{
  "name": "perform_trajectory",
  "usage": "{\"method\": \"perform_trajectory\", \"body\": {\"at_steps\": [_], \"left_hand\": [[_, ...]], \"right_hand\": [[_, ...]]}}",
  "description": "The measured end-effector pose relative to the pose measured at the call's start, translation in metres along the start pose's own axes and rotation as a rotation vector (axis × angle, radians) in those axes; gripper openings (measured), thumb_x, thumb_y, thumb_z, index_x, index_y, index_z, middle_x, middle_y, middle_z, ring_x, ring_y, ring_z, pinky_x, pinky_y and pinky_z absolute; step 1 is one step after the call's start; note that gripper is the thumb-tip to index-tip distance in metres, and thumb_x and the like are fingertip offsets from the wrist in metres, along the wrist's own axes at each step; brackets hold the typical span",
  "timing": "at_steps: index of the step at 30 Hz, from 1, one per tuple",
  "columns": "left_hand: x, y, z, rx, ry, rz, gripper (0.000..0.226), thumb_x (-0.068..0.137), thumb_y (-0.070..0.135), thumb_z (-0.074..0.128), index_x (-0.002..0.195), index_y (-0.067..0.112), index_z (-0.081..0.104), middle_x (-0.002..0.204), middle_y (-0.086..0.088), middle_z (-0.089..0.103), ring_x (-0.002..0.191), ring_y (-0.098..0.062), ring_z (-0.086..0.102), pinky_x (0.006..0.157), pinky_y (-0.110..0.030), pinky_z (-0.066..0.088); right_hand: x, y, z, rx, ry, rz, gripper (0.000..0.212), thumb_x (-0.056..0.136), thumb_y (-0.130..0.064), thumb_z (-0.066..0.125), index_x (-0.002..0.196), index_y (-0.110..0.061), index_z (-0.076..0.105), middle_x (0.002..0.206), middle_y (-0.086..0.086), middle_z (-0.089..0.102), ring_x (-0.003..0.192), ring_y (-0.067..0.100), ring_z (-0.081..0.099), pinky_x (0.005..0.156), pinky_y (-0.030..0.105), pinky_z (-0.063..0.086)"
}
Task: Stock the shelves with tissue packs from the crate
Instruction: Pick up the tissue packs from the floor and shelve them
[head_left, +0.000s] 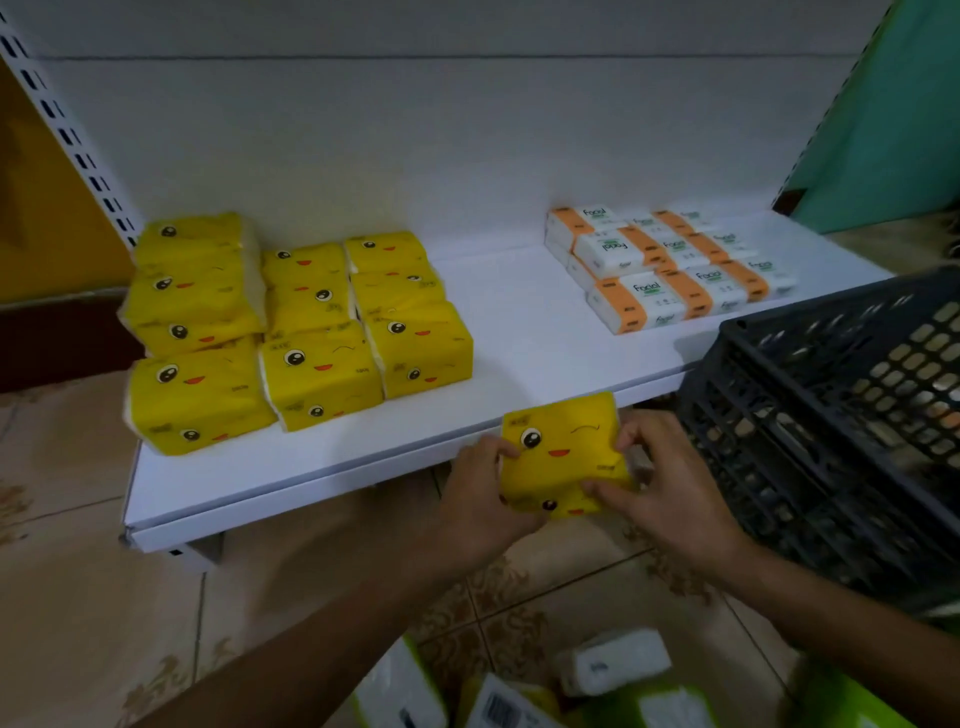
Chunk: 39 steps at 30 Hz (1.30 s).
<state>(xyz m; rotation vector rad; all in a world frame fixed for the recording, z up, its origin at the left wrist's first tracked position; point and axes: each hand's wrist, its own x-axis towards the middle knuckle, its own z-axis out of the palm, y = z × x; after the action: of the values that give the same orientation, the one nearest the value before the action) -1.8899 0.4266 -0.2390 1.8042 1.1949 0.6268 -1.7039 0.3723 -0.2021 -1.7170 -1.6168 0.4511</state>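
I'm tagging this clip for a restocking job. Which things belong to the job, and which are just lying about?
Job: yellow tissue pack, held by left hand and right hand; stacked yellow packs; orange-and-white packs; white shelf; dark crate.
Lying about: white and green packs on the floor; teal wall.

Most likely a small shop: a white retail shelf (519, 332) hangs on slotted uprights (67, 140). It is stocked with blocks of identical yellow tissue packs (311, 332) and orange-banded tissue packs (670, 265). A black stock crate (831, 415) sits beside it, above a tiled floor (78, 571).
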Motion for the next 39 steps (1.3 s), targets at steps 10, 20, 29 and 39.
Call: {"method": "perform_trajectory", "body": {"at_steps": [10,20,29,39], "left_hand": [[0.000,0.016,-0.060,-0.038,0.377,0.332,0.060,0.068,0.016,0.079,0.106,0.041,0.039,0.114,0.005,0.037,0.104,-0.003,0.046,0.074,-0.011,0.050],[-0.029,-0.015,-0.180,0.210,0.644,0.314,0.055,0.062,0.026,0.070,0.112,0.019,0.050,0.112,0.005,0.039,0.105,-0.005,0.042,0.078,-0.032,0.051],[-0.048,-0.068,-0.250,0.195,0.738,0.135,0.063,0.066,0.006,0.080,0.120,0.014,0.048,0.115,0.005,0.037,0.109,-0.012,0.042,0.083,-0.034,0.049],[-0.087,-0.124,-0.232,0.300,0.592,0.086,0.058,0.077,0.016,0.073,0.124,0.028,0.041,0.121,0.008,0.035,0.110,-0.008,0.043,0.084,-0.018,0.042]], "right_hand": [[0.036,-0.045,0.005,0.062,0.012,-0.212,0.068,0.071,-0.013,0.080,0.125,-0.032,0.044,0.126,0.001,0.036,0.114,0.010,0.045,0.083,0.028,0.055],[0.081,-0.146,0.113,0.274,-0.035,-0.263,0.071,0.069,-0.023,0.080,0.127,-0.032,0.041,0.136,0.004,0.047,0.123,0.017,0.045,0.097,0.028,0.040],[0.108,-0.208,0.199,0.283,-0.126,-0.272,0.061,0.073,-0.017,0.078,0.128,-0.017,0.052,0.132,0.005,0.052,0.122,0.018,0.046,0.100,0.028,0.038],[0.128,-0.215,0.233,0.188,-0.130,-0.245,0.054,0.077,-0.019,0.075,0.126,-0.012,0.054,0.129,0.008,0.055,0.119,0.023,0.049,0.101,0.035,0.040]]}}
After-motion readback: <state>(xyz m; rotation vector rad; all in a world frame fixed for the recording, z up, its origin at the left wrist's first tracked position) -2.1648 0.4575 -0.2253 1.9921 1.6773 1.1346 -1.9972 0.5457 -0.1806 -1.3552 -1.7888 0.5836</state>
